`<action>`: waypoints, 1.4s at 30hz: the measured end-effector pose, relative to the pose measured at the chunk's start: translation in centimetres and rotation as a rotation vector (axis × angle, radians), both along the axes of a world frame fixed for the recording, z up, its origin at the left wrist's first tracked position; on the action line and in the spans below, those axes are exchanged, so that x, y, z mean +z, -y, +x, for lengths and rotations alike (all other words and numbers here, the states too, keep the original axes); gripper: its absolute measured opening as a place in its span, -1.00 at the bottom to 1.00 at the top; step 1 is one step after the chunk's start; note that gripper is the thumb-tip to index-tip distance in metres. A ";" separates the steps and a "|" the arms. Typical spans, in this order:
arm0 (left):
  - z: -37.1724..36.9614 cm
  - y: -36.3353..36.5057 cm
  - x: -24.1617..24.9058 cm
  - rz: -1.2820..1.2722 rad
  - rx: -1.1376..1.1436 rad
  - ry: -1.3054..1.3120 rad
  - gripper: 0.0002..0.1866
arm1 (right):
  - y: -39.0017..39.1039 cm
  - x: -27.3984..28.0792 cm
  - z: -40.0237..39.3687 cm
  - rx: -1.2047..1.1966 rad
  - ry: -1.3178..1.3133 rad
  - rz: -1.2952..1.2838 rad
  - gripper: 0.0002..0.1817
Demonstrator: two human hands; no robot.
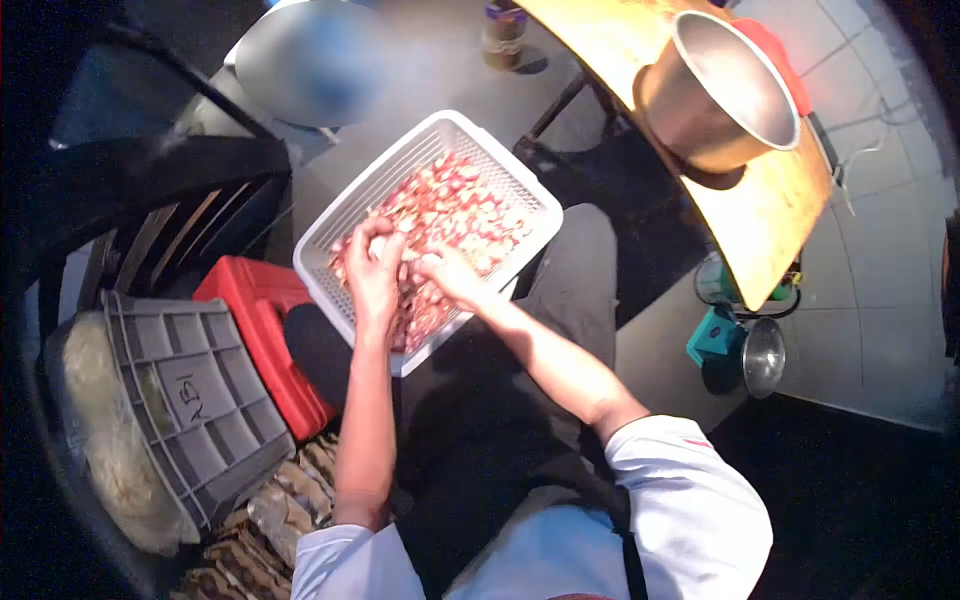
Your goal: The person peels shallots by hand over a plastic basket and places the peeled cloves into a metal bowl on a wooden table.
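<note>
A white plastic basket (pixel 548 208) rests across my lap, holding many small red and pale pieces that look like shallots (pixel 460 205). Over the left part of the pile is my left hand (pixel 375 262), its fingers curled around a pale piece. My right hand (pixel 452 276) is just beside it, fingertips pinched on a small pale piece. Both hands are inside the basket's rim, close together above the pieces.
A large metal pot (pixel 700 110) stands on a wooden table (pixel 770 225) at the upper right. Left are a grey crate (pixel 205 365) and a red box (pixel 275 330). A metal bowl (pixel 764 357) and teal box (pixel 712 334) sit lower right; a jar (pixel 503 38) stands on the floor.
</note>
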State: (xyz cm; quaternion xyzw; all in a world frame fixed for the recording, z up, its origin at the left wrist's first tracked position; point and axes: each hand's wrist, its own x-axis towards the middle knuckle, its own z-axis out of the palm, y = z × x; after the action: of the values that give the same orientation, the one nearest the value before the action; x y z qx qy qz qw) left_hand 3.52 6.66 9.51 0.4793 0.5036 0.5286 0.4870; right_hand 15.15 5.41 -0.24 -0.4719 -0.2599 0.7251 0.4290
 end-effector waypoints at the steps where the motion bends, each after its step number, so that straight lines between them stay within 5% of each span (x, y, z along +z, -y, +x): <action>1: 2.1 -0.8 4.1 0.011 -0.091 0.011 -0.85 | -0.4 -0.3 0.0 0.007 -0.007 0.029 -0.61; 2: 4.6 -1.9 8.3 0.178 -0.128 -0.176 -0.83 | -0.5 -0.7 0.1 0.026 -0.018 0.053 -0.61; 4: 10.1 -4.2 14.8 0.489 -0.311 0.007 -0.80 | -1.0 -3.7 -0.4 0.008 0.320 0.192 -0.57; 5: 13.4 -5.9 16.7 0.659 -0.418 0.217 -0.77 | -1.3 -5.5 -0.6 -0.016 0.113 0.213 -0.60; 6: 15.7 -6.4 19.8 0.670 -0.475 0.162 -0.74 | -1.3 -5.7 -0.8 -0.037 0.008 0.213 -0.62; 8: 18.9 -8.8 23.6 1.058 -0.401 -0.220 -0.57 | -1.3 -5.4 -0.9 -0.060 -0.075 0.193 -0.66; 12: 19.2 -9.6 24.8 0.839 -0.627 -0.139 -0.51 | -1.0 -3.5 -0.3 -0.036 0.017 0.194 -0.67; 13: 18.2 -9.5 23.0 0.599 -0.800 0.100 -0.46 | -1.0 -3.6 -0.2 -0.016 0.008 0.197 -0.65; 15: 15.2 -8.3 20.6 0.298 -0.684 0.077 -0.67 | -0.4 -2.0 -0.1 -0.049 0.071 0.085 -0.59; 17: 12.0 -8.6 15.7 0.280 -0.595 0.049 -0.64 | 0.0 0.1 0.3 -0.023 0.154 0.077 -0.55; 22: -1.2 -7.4 1.8 0.144 -0.206 -0.296 -0.70 | 0.1 0.3 1.1 -0.207 0.012 0.096 -0.40; 26: -8.4 -1.0 -6.2 -0.047 -0.258 -0.729 -0.72 | -1.8 1.5 4.3 -0.206 0.464 0.270 -0.36; 28: -8.4 2.6 -7.0 -0.235 -0.422 -0.806 -0.64 | -3.5 0.8 5.4 -0.173 0.680 0.372 -0.35; 30: -7.4 4.9 -7.7 0.092 -0.485 -1.096 -0.52 | -4.9 0.9 6.6 -0.035 0.780 0.380 -0.39; 34: -4.7 6.7 -7.0 0.057 -0.532 -1.341 -0.34 | -6.8 0.1 7.9 0.317 0.925 0.422 -0.50; 39: -2.9 5.1 -5.6 -0.457 -0.643 -1.394 -0.14 | -7.1 0.9 7.9 0.435 0.908 0.288 -0.48; 42: -2.7 4.9 -6.8 -0.344 -0.653 -1.518 -0.08 | -7.9 1.0 7.8 0.483 0.882 0.267 -0.40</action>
State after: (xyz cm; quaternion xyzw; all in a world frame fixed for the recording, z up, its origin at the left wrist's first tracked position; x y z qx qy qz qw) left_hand 0.83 1.76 2.76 0.7451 0.6040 -0.1885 0.2109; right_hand 22.98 13.27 0.77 -0.6004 -0.6074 0.4963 0.1557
